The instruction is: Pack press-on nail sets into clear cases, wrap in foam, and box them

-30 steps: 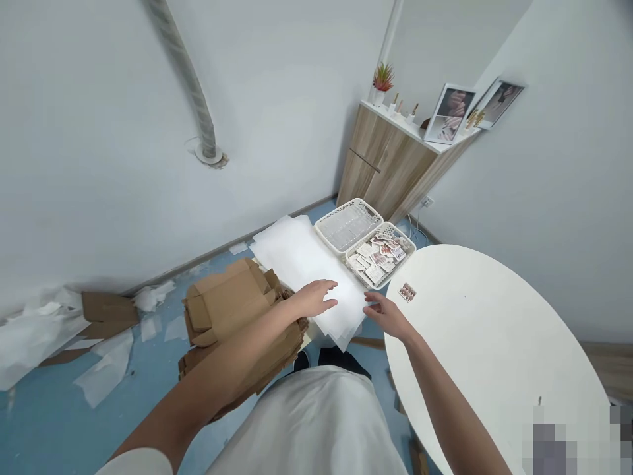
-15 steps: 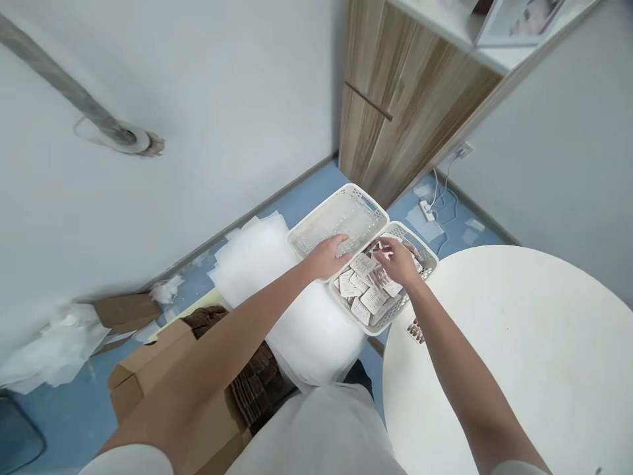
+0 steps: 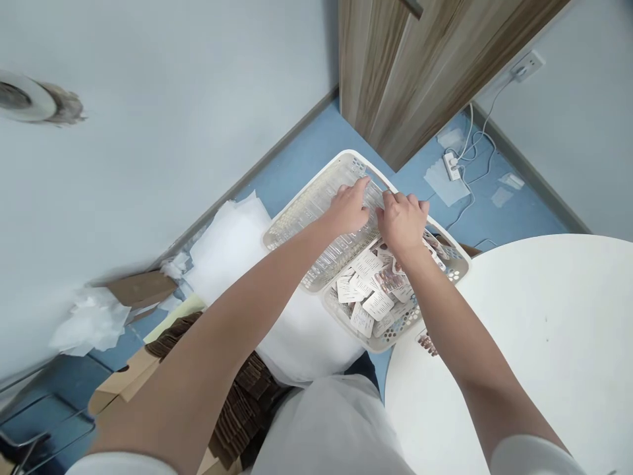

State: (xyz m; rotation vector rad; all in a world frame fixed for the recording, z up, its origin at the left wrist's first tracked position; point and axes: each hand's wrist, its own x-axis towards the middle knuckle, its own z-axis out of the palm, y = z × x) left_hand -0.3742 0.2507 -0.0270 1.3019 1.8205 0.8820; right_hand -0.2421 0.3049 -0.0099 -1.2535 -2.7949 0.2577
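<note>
Two white plastic baskets stand side by side in front of me. The left basket (image 3: 289, 210) holds rows of clear plastic pieces; my left hand (image 3: 350, 210) is over its far part, index finger stretched out and thumb apart. Printed cards (image 3: 378, 305) lie loose and overlapping in the right basket (image 3: 386, 344), mostly pale and text-covered. My right hand (image 3: 403, 221) is at the far corner where the baskets meet, fingers curled over the rim, fingertips hidden. Whether anything small is in that hand cannot be seen.
A round white table (image 3: 534, 330) is to the right, with a small card (image 3: 426, 343) by its edge. White sheets (image 3: 227, 237) lie left of the baskets. Brown folded stacks (image 3: 242, 402) sit near a cardboard box. A wooden cabinet (image 3: 390, 72) and power strip (image 3: 452, 166) are beyond.
My view has shifted, and the baskets appear larger. My right hand has moved from the cards to the far rim between the baskets. My left hand has moved farther forward over the left basket.
</note>
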